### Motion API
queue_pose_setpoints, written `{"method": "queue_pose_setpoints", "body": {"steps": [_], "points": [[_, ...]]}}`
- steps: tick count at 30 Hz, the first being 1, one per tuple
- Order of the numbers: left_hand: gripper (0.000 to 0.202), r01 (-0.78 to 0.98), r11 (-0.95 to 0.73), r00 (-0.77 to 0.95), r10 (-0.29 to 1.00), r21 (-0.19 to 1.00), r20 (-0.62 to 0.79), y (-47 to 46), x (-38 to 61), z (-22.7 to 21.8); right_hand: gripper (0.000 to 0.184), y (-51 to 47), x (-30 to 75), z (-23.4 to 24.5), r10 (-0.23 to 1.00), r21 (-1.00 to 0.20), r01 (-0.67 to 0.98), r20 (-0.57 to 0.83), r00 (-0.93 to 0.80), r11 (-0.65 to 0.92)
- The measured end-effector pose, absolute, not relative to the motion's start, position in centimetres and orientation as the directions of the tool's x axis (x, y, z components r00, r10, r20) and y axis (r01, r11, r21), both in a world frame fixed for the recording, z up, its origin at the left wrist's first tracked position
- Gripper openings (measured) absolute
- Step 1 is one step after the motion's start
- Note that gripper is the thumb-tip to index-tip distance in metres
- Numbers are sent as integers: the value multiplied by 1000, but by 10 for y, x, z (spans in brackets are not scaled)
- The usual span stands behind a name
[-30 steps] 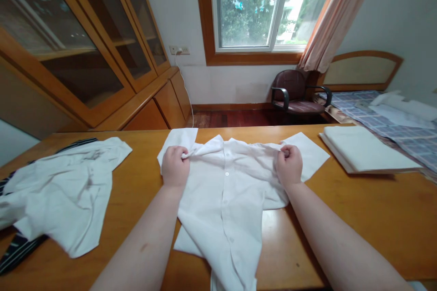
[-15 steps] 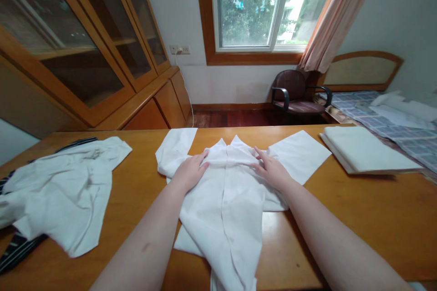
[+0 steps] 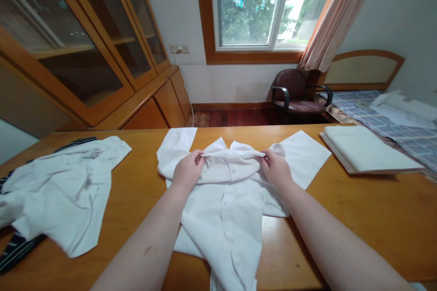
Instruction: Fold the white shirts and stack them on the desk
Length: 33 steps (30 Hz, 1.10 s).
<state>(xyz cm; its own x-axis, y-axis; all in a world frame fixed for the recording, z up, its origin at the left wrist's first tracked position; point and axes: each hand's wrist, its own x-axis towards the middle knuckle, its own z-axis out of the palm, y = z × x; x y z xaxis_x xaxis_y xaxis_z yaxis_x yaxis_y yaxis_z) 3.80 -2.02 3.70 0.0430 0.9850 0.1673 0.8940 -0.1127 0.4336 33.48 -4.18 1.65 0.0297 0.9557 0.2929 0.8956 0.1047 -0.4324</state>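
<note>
A white button-up shirt [image 3: 223, 211] lies front up on the wooden table, its collar toward the far edge and its lower part reaching toward me. My left hand [image 3: 189, 166] pinches the cloth just below the collar on the left side. On the right side, my right hand [image 3: 276, 167] pinches the same fold. Between the two hands the fabric is lifted into a taut ridge across the chest, with a button at its middle. The sleeves spread out left and right, and some cloth around the left sleeve is bunched.
Another white shirt [image 3: 64, 195] lies crumpled at the left over dark striped cloth [image 3: 20, 252]. A folded white stack [image 3: 368, 149] sits at the table's right. Beyond the table [image 3: 136, 236] stand an office chair [image 3: 295, 93], a glass-door cabinet [image 3: 136, 86] and a bed [image 3: 378, 118].
Both hands lay flat with fingers spread on the shirt; now they have closed on its cloth and raised a fold below the collar.
</note>
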Motion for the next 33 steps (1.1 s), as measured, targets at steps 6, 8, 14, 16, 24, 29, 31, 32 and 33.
{"method": "queue_pose_setpoints", "body": {"steps": [6,8,14,16,24,29,31,32,33], "points": [[56,874,-290,136,916,389,377,-16,38,25,50,-34,339,5,911,-370,889,397,-112,271],[46,877,-304,202,936,371,288,-15,38,24,36,-36,339,8,921,-366,896,374,-107,253],[37,912,-293,295,955,288,38,-20,38,30,31,-51,328,28,959,-262,924,123,-255,279],[48,927,-275,290,957,254,-20,-21,37,25,29,-52,326,29,941,-185,924,111,-319,335],[58,947,-231,246,968,222,-44,1,26,5,42,-54,328,38,970,-123,964,91,-227,237],[39,950,-179,130,972,255,196,-13,35,29,33,-51,328,26,985,-105,980,63,-161,167],[40,961,-125,99,989,249,111,-24,41,37,39,-45,332,17,989,-102,989,115,-99,110],[40,964,-114,107,993,241,42,-28,44,39,43,-42,334,15,986,-103,992,153,-61,77],[39,964,-120,128,992,239,-17,-31,45,38,45,-41,335,13,981,-114,992,191,-25,47]]}}
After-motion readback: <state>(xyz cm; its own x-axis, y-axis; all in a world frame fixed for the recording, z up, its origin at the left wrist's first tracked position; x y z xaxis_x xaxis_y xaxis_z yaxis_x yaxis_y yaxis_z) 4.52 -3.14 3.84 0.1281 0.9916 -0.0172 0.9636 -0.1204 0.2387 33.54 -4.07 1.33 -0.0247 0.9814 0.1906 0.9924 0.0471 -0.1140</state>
